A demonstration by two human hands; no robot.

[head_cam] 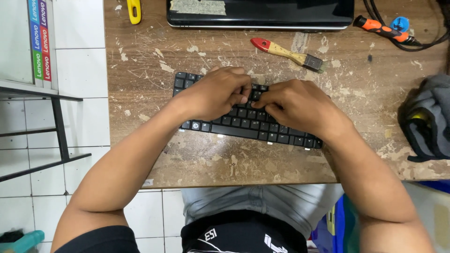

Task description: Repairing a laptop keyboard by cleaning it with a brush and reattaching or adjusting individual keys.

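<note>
Fingers curled and bunched together, left hand point(218, 93) and right hand point(295, 105) pressing onto the keys of the black keyboard point(243, 124), mid-desk point(243, 164). Beyond it a red-handled brush point(287, 54), then a closed laptop point(260, 13).

One black loose laptop keyboard point(243, 117); one closed glossy black laptop point(260, 13); one wooden-handled paintbrush with red tip point(287, 54); one orange-and-black screwdriver point(382, 30); one yellow plastic tool point(134, 10); one grey cloth bundle point(429, 117).
</note>
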